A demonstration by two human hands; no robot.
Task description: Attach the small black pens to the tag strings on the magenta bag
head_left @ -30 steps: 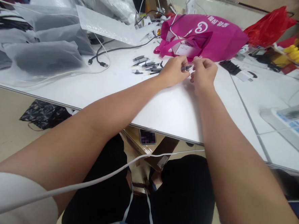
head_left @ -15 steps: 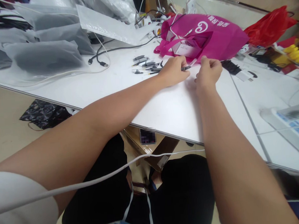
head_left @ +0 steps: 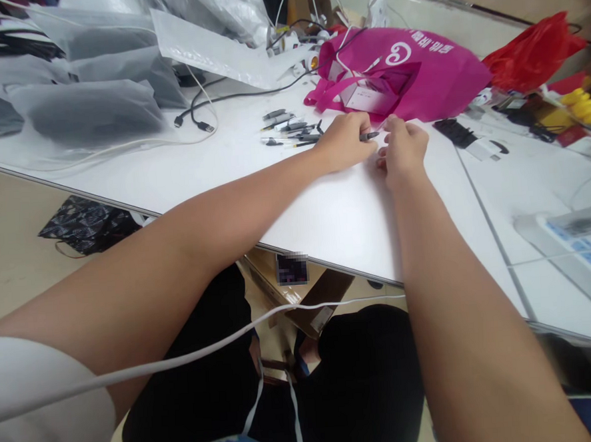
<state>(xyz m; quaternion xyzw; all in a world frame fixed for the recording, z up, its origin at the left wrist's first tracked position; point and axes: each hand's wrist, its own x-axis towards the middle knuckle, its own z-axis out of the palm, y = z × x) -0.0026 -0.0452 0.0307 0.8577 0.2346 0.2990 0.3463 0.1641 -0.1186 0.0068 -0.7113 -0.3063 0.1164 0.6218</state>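
My left hand (head_left: 347, 141) is closed around a pen (head_left: 369, 136), whose dark end sticks out towards the right; the rest of it is hidden in the fingers. Close beside that end is my right hand (head_left: 405, 146), its fingers curled inwards. What lies between the right fingertips is too small and hidden to make out. Just left of my left hand, several pens and pen parts (head_left: 292, 126) lie in a loose group on the white table (head_left: 345, 211).
Behind my hands sits a magenta bag (head_left: 447, 81) with a white box (head_left: 368, 98) in its opening. Grey plastic packages (head_left: 88, 110) and black cables (head_left: 204, 125) lie to the left. A black cord with a white plug (head_left: 484, 148) is at right. A white cable (head_left: 208, 346) crosses above my lap.
My right hand has moved left, closer to the pen end in my left hand. My left hand has stayed almost in place, still holding the pen.
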